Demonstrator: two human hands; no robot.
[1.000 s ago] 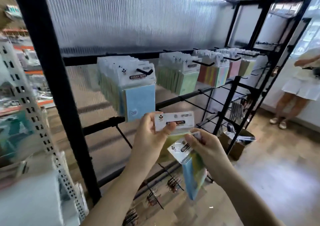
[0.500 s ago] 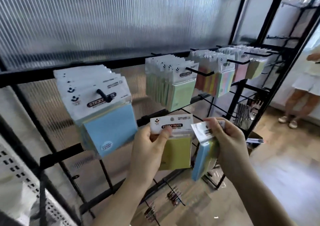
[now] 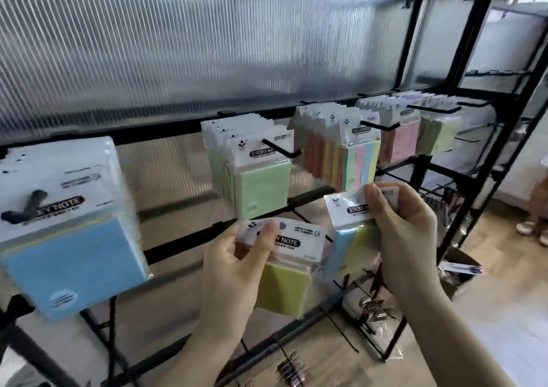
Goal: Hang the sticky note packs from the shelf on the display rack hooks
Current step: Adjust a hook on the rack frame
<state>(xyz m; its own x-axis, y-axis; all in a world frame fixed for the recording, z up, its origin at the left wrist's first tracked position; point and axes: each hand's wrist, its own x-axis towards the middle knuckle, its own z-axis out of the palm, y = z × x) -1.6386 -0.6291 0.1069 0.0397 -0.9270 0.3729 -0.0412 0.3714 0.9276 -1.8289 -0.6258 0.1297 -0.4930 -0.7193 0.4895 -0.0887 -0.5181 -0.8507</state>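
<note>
Packs raised toward the black wire hooks (image 3: pixel 281 151) since a moment ago.
Yellow sticky note pack (image 3: pixel 284 268) is pinched by left hand (image 3: pixel 237 268), multicoloured striped pack (image 3: pixel 353 229) by right hand (image 3: pixel 406 229); neither hung.

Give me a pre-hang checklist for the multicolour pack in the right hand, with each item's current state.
1. Right hand has a firm grip on the multicolour pack: ok, pinched at its header card.
2. Left hand holds the yellow pack securely: ok.
3. Matching hook identified: ok, multicolour packs hang directly above.
4. Hook tip free: ok, it sticks out past the front pack.
5. Hang hole uncovered: cannot tell, fingers cover the header.
6. Pack aligned with hook: not ok, it sits below.
</note>
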